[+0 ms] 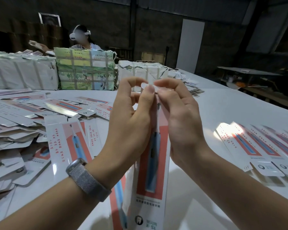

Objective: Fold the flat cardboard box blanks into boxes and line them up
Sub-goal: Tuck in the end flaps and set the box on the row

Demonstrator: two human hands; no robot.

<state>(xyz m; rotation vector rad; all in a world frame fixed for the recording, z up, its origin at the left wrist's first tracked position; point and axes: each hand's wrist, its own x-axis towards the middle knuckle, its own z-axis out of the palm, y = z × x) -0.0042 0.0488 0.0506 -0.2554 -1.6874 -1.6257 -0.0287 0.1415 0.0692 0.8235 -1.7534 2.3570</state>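
Bare forearms, silver mesh watch band (86, 180) on the left wrist.

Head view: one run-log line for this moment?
step: closing top flap | left hand: pinches flap | right hand: pinches flap | box: upright between hands | finished row: right | flat blanks: left

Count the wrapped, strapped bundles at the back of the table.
3 visible: a white bundle at far left, a green printed bundle in the middle touching it, and a smaller white bundle to the right, partly behind the person's fingers. More may sit behind them.
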